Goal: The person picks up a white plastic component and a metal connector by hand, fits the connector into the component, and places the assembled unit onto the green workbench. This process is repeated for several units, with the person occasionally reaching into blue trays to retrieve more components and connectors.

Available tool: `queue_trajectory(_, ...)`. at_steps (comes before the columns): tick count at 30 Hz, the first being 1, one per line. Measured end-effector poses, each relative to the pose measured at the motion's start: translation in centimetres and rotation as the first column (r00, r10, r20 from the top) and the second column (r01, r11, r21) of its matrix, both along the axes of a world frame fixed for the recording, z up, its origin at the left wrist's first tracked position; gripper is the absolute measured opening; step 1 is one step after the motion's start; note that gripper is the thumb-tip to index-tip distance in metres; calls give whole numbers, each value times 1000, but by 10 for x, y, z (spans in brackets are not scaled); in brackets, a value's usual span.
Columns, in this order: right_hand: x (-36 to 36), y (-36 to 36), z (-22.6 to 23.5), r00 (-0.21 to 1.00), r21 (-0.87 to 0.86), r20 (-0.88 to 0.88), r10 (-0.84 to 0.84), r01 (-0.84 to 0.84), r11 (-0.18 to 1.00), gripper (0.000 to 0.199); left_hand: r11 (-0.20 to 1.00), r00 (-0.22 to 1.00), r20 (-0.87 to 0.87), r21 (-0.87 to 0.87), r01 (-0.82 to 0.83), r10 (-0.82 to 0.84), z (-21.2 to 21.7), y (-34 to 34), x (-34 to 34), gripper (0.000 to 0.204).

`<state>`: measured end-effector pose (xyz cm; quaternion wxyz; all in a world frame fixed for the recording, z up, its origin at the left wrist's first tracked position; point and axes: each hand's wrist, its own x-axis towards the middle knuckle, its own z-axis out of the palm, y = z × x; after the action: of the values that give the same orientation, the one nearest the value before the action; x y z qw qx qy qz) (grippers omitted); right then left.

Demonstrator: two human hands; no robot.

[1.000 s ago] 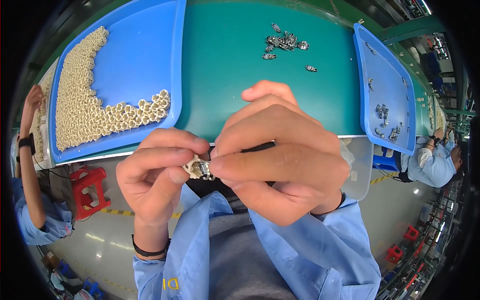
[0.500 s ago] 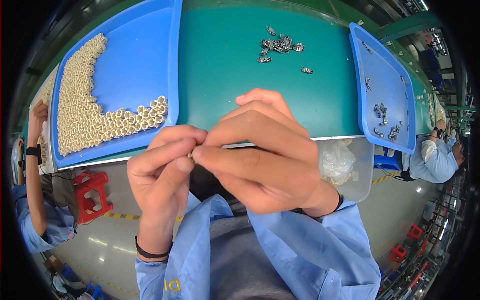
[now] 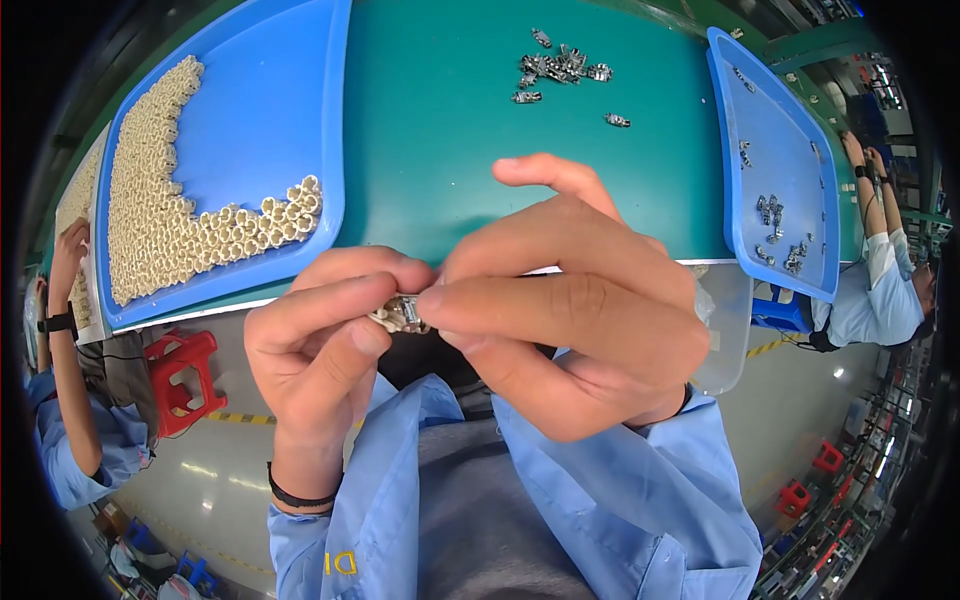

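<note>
At the centre of the frame, the left hand (image 3: pixel 320 350) and the right hand (image 3: pixel 570 320) meet fingertip to fingertip over a small silver metal clip part (image 3: pixel 402 314). Each grip is pressed together on it, the left pinching its left end, the right its right end, so the part sits between both and just below the near edge of the green tabletop (image 3: pixel 450 130). A loose pile of similar small metal pieces (image 3: pixel 560 68) lies at upper centre. A blue plastic tray (image 3: pixel 250 110) at upper left holds cream ring-shaped parts (image 3: pixel 160 230); another blue tray (image 3: pixel 790 150) stands at right.
</note>
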<state>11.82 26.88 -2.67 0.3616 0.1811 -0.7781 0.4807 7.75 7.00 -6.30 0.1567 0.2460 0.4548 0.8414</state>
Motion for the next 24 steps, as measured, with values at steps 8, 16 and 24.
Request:
queue_trajectory(8,3,0,-3,999,26,-30,-25,26,999,23,1000,1000,-26,-17,-7,6,1,3,2,27)
queue_trajectory(16,5,-1,-5,1000,-37,-11,-5,5,999,21,1000,999,-38,-13,-9,8,2,4,4,26)
queue_trajectory(24,5,-3,-7,997,23,-49,-54,55,998,21,1000,999,-52,-27,-16,14,3,4,3,27)
